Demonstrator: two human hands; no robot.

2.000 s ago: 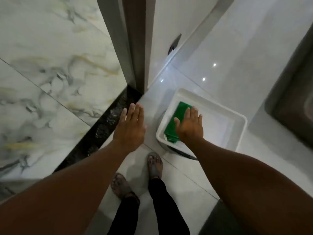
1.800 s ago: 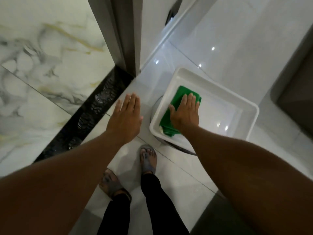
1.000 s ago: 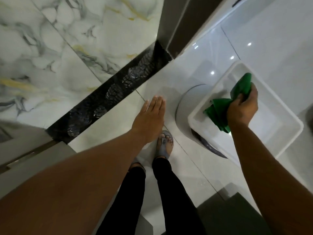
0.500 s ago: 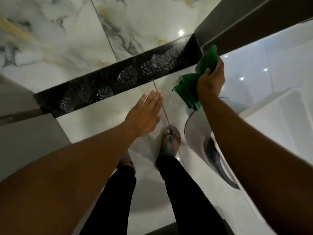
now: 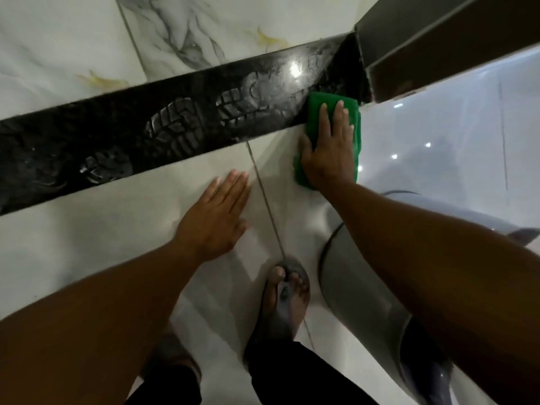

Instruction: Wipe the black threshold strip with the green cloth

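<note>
1. Right hand (image 5: 328,150) lies palm down on the green cloth (image 5: 312,112); fingers (image 5: 323,118) extended and slightly spread, pressing the cloth flat, not pinching it.
2. Green cloth sits at the right end of the black threshold strip (image 5: 131,141): far edge on the strip, near part on the pale floor tile (image 5: 102,229), just beside the dark door frame (image 5: 438,45).
3. Strip runs diagonally across the view, lower left to upper right. Dusty shoe-tread prints (image 5: 175,130) visible along its length, left of the cloth.
4. Left hand (image 5: 214,220) is palm down over the floor tile, near the strip but apart from it; fingers extended, close together, holding nothing. Contact with the floor: cannot tell.
5. One sandalled foot (image 5: 287,296) stands on the tile below the hands.
</note>
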